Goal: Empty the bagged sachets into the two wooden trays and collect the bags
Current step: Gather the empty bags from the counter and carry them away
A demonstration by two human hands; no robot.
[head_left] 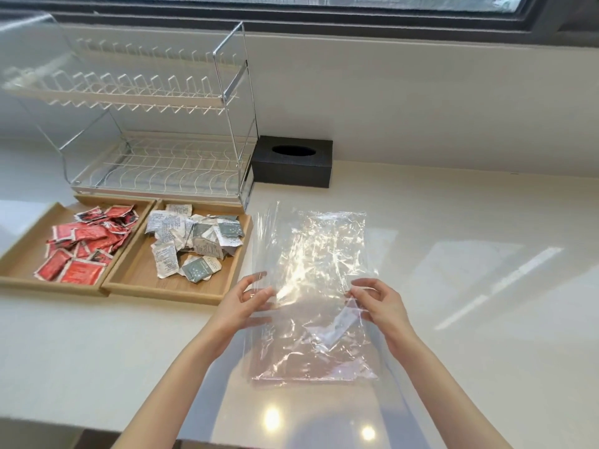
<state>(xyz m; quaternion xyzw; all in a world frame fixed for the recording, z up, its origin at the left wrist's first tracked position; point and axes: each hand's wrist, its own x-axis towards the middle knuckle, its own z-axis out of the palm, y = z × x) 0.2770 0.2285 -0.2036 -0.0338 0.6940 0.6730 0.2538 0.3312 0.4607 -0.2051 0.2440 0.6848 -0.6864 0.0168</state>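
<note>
Crinkled clear plastic bags point(319, 286), empty and held just above the pale countertop point(470, 222) right of the two sachet-filled wooden trays point(175, 286), are pinched at either edge by the left hand point(248, 303) and right hand point(379, 304), fingers loosely curled; best squared flat before stacking.

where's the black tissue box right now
In the head view, the black tissue box sits at the back of the counter against the wall, just right of the dish rack.
</note>
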